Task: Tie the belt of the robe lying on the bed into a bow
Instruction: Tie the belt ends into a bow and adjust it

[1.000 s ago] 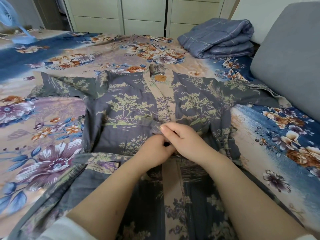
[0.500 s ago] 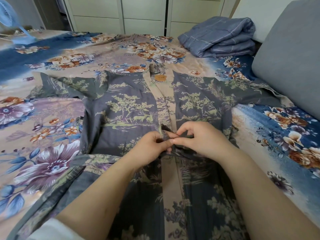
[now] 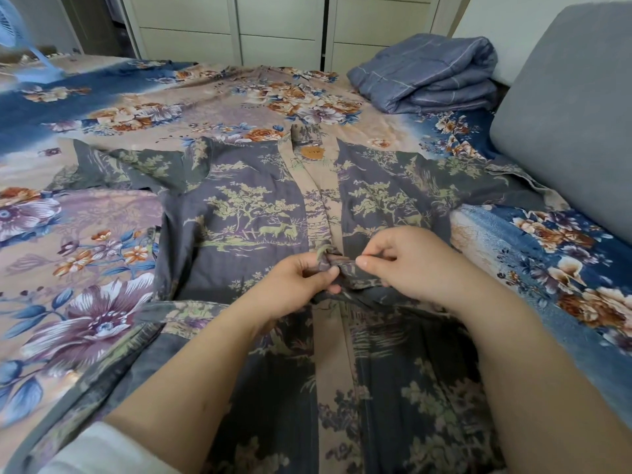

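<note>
A grey-blue robe (image 3: 253,213) printed with green trees lies spread face up on the bed, its beige front bands meeting in the middle. The matching belt (image 3: 337,265) is bunched at the waist between my hands, with a small loop sticking up. A flat stretch of belt runs off to the left along the waist. My left hand (image 3: 297,282) pinches the belt from the left. My right hand (image 3: 407,261) pinches it from the right, thumb and forefinger closed on the fabric. The hands nearly touch, and they hide the crossing of the belt.
The bed is covered with a floral sheet (image 3: 102,241) in blue, lilac and beige. A folded blue-grey quilt (image 3: 427,73) lies at the far right. A grey padded headboard (image 3: 574,107) runs along the right side. A pale blue fan (image 3: 20,46) stands far left; cream cabinets behind.
My hands have drawn apart a little, the right one shifting right. A small loop of belt now stands between them where the right hand covered it a second ago.
</note>
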`<action>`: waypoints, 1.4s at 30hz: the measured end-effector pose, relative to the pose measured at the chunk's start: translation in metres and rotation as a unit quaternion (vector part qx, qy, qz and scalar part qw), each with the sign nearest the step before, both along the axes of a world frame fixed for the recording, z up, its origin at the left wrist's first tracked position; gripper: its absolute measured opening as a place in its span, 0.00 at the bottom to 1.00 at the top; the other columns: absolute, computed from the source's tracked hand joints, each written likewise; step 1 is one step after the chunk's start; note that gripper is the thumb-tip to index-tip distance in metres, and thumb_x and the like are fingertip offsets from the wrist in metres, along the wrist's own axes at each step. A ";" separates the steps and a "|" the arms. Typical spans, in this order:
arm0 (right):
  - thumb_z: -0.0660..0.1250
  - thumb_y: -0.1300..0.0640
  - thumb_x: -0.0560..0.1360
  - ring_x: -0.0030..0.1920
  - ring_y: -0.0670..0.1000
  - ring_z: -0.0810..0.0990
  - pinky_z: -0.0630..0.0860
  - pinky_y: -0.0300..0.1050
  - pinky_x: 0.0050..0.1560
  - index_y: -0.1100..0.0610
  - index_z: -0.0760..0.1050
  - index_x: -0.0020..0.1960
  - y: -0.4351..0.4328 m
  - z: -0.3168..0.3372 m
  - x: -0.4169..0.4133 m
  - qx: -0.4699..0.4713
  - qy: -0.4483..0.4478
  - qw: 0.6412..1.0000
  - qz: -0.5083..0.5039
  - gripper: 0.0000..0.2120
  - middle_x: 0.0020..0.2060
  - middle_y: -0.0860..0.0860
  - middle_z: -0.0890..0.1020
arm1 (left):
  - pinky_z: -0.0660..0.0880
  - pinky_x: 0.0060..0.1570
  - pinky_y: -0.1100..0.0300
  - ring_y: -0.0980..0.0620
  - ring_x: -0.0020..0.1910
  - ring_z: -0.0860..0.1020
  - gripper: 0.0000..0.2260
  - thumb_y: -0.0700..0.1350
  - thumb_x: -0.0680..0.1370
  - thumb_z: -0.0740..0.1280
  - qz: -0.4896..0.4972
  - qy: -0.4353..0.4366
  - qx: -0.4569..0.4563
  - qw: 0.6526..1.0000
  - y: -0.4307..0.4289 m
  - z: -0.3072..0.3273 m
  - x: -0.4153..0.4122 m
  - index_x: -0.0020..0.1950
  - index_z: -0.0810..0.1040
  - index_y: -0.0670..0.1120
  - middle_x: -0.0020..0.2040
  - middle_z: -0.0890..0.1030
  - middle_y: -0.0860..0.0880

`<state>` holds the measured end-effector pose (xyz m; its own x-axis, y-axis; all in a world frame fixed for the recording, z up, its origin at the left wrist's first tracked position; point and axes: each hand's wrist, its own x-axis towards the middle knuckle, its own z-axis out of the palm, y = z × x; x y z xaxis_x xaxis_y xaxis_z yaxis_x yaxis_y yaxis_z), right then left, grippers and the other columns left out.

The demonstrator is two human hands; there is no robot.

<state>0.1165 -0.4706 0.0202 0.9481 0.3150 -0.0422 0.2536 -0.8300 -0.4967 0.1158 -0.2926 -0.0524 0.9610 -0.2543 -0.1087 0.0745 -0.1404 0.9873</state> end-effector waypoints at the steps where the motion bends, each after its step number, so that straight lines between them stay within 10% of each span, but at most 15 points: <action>1: 0.61 0.49 0.78 0.26 0.44 0.79 0.74 0.38 0.29 0.52 0.78 0.45 0.000 -0.001 -0.002 -0.014 0.030 0.999 0.005 0.10 0.33 0.49 0.83 | 0.75 0.57 0.57 0.53 0.46 0.81 0.09 0.42 0.78 0.63 0.007 0.000 -0.009 1.000 -0.001 0.001 0.000 0.55 0.81 0.44 0.46 0.84 0.46; 8: 0.49 0.47 0.82 0.17 0.46 0.70 0.66 0.37 0.20 0.58 0.70 0.44 0.011 -0.014 -0.009 0.030 0.262 0.965 0.012 0.18 0.27 0.52 0.76 | 0.70 0.32 0.71 0.63 0.32 0.78 0.10 0.38 0.79 0.61 0.041 0.031 -0.100 0.994 -0.001 0.006 0.001 0.56 0.80 0.40 0.36 0.82 0.54; 15: 0.49 0.43 0.81 0.18 0.49 0.76 0.69 0.34 0.18 0.62 0.66 0.52 0.023 -0.026 -0.023 -0.035 0.448 0.893 0.016 0.21 0.31 0.57 0.76 | 0.68 0.28 0.67 0.54 0.32 0.69 0.08 0.37 0.75 0.65 0.130 0.065 -0.216 0.966 0.008 0.004 0.011 0.39 0.81 0.46 0.34 0.79 0.48; 21: 0.59 0.42 0.78 0.36 0.52 0.80 0.77 0.44 0.38 0.59 0.70 0.49 0.022 -0.020 -0.021 -0.166 0.347 0.916 0.118 0.19 0.39 0.50 0.81 | 0.68 0.31 0.63 0.54 0.27 0.67 0.12 0.30 0.70 0.67 0.152 0.085 -0.181 0.968 0.009 0.006 0.010 0.36 0.76 0.47 0.24 0.74 0.51; 28: 0.61 0.55 0.78 0.41 0.48 0.79 0.77 0.48 0.49 0.53 0.77 0.47 0.017 -0.019 0.003 0.161 0.000 0.986 -0.041 0.07 0.42 0.50 0.82 | 0.68 0.52 0.52 0.44 0.46 0.73 0.16 0.24 0.69 0.62 -0.007 0.092 -0.092 0.992 0.018 0.019 0.003 0.41 0.79 0.44 0.38 0.79 0.45; 34: 0.61 0.62 0.78 0.56 0.51 0.80 0.75 0.54 0.62 0.50 0.74 0.57 0.033 -0.039 0.007 0.278 0.147 0.948 -0.053 0.11 0.55 0.52 0.82 | 0.78 0.46 0.63 0.50 0.43 0.81 0.19 0.22 0.68 0.61 -0.033 0.062 -0.071 0.995 0.020 0.027 -0.002 0.47 0.80 0.42 0.40 0.82 0.45; 42: 0.60 0.70 0.77 0.57 0.49 0.79 0.77 0.43 0.57 0.55 0.69 0.67 0.037 -0.038 0.003 0.325 0.161 0.930 -0.056 0.21 0.55 0.54 0.80 | 0.77 0.47 0.52 0.46 0.42 0.79 0.17 0.25 0.68 0.62 0.067 -0.048 -0.002 0.997 0.011 0.015 0.004 0.47 0.80 0.43 0.42 0.82 0.41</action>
<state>0.1197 -0.4334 -0.0181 0.9474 0.2739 -0.1654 -0.0653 -0.3406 -0.9380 0.1196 -0.2814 -0.0372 0.9923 -0.1229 -0.0145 -0.0020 -0.1325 0.9912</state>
